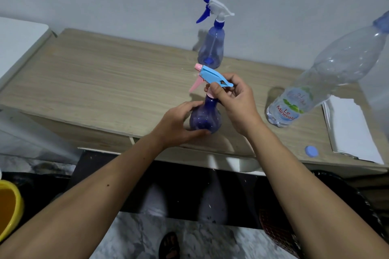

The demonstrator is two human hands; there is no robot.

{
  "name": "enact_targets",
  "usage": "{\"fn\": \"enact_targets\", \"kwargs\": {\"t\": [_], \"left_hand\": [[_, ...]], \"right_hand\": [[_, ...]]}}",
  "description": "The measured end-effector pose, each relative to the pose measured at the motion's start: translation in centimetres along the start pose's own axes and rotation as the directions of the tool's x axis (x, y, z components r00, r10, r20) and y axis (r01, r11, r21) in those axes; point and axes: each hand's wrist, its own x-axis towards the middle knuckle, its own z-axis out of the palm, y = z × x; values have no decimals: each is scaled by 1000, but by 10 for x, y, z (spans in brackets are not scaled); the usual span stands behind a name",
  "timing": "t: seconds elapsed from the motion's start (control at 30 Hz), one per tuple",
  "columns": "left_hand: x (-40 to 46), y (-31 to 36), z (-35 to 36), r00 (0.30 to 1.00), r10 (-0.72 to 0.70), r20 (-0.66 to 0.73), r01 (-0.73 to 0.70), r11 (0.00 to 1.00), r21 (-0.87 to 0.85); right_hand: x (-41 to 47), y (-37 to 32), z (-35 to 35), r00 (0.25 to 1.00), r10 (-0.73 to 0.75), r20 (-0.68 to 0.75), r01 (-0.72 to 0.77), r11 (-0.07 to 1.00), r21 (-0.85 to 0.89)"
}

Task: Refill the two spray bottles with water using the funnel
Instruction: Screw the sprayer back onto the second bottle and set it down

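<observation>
A dark blue spray bottle stands near the front edge of the wooden table. My left hand grips its round body from the left. My right hand pinches its light blue and pink spray head at the neck. A second, paler blue spray bottle with a white and blue trigger head stands upright behind it, by the wall. A large clear water bottle stands at the right, nearly drained, without its cap. No funnel is in view.
A blue bottle cap lies on the table's front right. A stack of white paper sits at the right edge. A yellow bucket stands on the floor at lower left, a dark basket at lower right.
</observation>
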Motion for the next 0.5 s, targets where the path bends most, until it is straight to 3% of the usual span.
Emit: {"fn": "enact_targets", "kwargs": {"t": [0.17,0.5], "left_hand": [[28,-27,-21,996,-36,-87,38,999,23],[100,-91,-68,944,-312,-107,310,950,-29]], "right_hand": [[43,-10,16,998,-59,18,60,996,-70],[149,-17,63,996,-91,-3,89,980,-176]]}}
